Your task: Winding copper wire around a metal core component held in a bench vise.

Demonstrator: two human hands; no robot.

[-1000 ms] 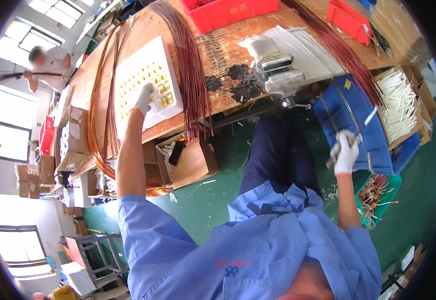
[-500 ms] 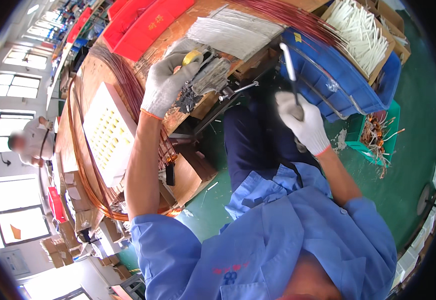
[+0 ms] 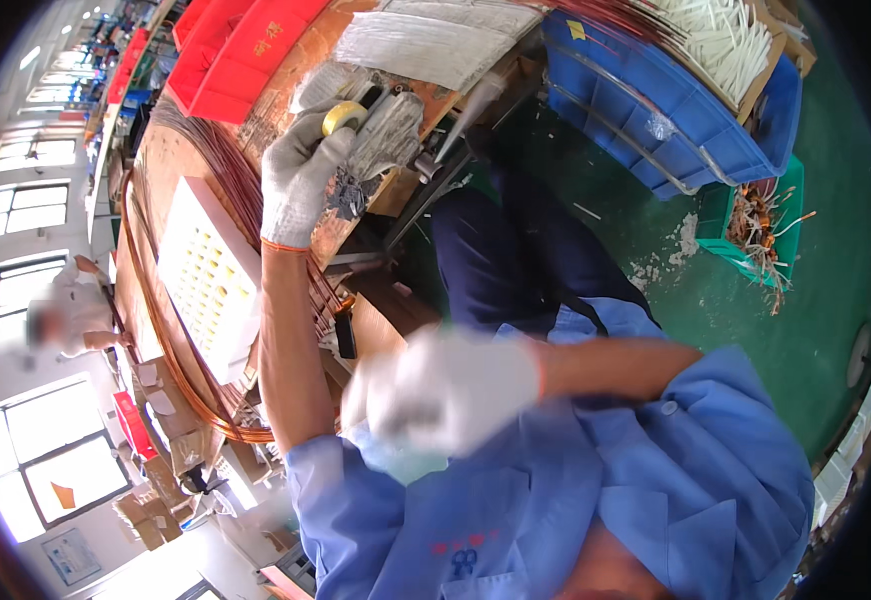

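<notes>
My left hand (image 3: 299, 170), in a white knit glove, is closed on a roll of yellow tape (image 3: 344, 118) above the left workbench. Beside the fingers lies a grey, worn block-like piece (image 3: 388, 135), with dark scraps (image 3: 348, 195) at its near side. My right hand (image 3: 446, 390), also gloved, is in front of my chest and smeared by motion; its fingers and anything in them cannot be made out. A pale blurred rod-like shape (image 3: 468, 115) slants over the bench edge, beside a metal fitting (image 3: 429, 165).
Red bins (image 3: 256, 55) and pale sheets (image 3: 426, 45) occupy the bench's far part. A white board with yellow pieces (image 3: 209, 280) stands by bundled copper wire. Right are a blue crate (image 3: 656, 110), white tubes (image 3: 721, 40) and a green bin (image 3: 721, 220). A person (image 3: 74, 310) works at far left.
My right hand has swung from the right, beside the blue crate, to my chest. The dark tool with a white end is no longer visible in it. The left hand keeps the tape.
</notes>
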